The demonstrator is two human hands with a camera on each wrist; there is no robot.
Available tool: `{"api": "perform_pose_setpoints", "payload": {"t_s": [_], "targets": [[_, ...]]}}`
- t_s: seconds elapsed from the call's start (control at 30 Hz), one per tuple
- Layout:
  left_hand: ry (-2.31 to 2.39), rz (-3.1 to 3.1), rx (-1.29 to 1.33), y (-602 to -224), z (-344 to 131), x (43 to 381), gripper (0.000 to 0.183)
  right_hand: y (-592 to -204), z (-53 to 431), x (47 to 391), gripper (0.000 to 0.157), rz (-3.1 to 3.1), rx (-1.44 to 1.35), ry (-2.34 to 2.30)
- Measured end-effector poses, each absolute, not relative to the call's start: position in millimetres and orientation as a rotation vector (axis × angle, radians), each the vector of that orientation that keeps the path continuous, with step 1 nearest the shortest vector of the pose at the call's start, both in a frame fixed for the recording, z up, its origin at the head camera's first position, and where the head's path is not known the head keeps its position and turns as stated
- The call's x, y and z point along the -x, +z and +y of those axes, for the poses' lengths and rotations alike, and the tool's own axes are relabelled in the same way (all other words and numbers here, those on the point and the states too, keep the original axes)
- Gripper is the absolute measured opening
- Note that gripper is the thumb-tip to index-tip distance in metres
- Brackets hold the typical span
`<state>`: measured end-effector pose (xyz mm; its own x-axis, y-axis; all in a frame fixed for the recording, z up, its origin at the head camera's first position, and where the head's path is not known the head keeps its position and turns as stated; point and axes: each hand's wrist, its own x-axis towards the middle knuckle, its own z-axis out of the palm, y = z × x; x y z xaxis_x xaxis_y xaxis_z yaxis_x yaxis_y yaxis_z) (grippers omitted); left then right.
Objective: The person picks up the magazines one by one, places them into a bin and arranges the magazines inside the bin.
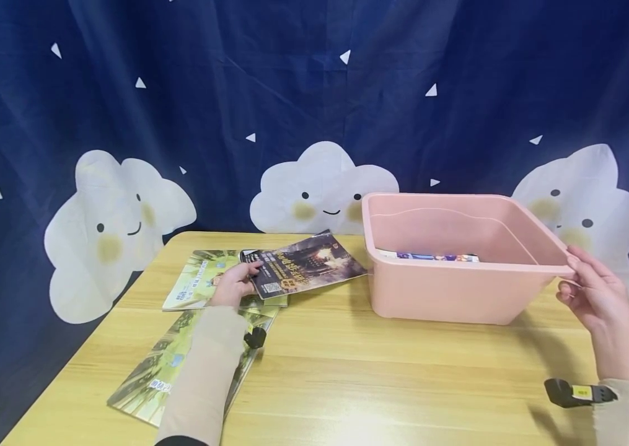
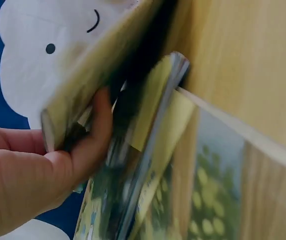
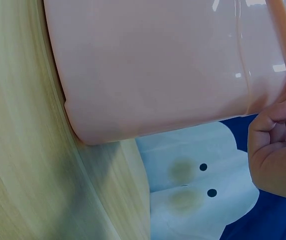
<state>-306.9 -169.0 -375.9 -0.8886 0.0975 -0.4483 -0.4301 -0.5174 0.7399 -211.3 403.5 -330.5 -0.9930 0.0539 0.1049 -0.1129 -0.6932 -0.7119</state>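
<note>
In the head view my left hand (image 1: pixel 234 285) pinches the left edge of a thin dark book (image 1: pixel 316 263) with a fiery picture and gold lettering. The book is lifted at a tilt, its right corner close to the pink plastic bin (image 1: pixel 437 294). Thumb and fingers close on a book edge (image 2: pixel 78 95) in the left wrist view, which is blurred. My right hand (image 1: pixel 601 291) grips the bin's right rim; curled fingers (image 3: pixel 277 120) show there in the right wrist view. Inside the bin, part of a colourful book (image 1: pixel 431 256) shows above the front wall.
Beneath my left hand and forearm lie more books: a green one (image 1: pixel 188 282) farther back and another green one (image 1: pixel 149 368) nearer, partly covered by the sleeve. All stand on a wooden table (image 1: pixel 347 378). Behind it hangs a dark blue curtain (image 1: pixel 292 74) with clouds.
</note>
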Motion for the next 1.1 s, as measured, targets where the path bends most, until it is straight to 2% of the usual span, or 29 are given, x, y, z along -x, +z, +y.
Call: {"api": "perform_pose_setpoints", "payload": {"t_s": [0.07,0.2,0.3,0.4,0.6,0.7,0.77,0.9,1.0,1.1], "targets": [[2.430,1.335,0.512,-394,-173,325,0.067,-330,404,213,0.027,-1.190,-0.121,2.809],[2.409,1.443,0.304,-473,-206,387,0.080,-329,404,213,0.026,-1.201,-0.135,2.800],[2.432,1.588,0.180,-521,-228,428,0.081,-329,403,213,0.026,-1.207,-0.144,2.797],[2.437,1.742,0.191,-528,-235,438,0.083,-329,403,213,0.026,-1.211,-0.144,2.796],[2.451,1.762,0.147,-509,-246,428,0.085,-330,403,212,0.026,-1.207,-0.132,2.793],[2.425,1.770,0.094,-523,-263,446,0.085,-330,403,211,0.026,-1.205,-0.129,2.795],[2.403,1.762,0.097,-545,-279,470,0.087,-330,404,210,0.026,-1.207,-0.125,2.796],[2.331,1.859,0.158,-455,-242,390,0.083,-330,403,210,0.026,-1.209,-0.135,2.801],[2.282,1.943,0.199,-363,-204,306,0.074,-331,403,210,0.027,-1.210,-0.146,2.802],[2.306,1.930,0.167,-358,-210,305,0.075,-330,402,210,0.027,-1.204,-0.147,2.800]]}}
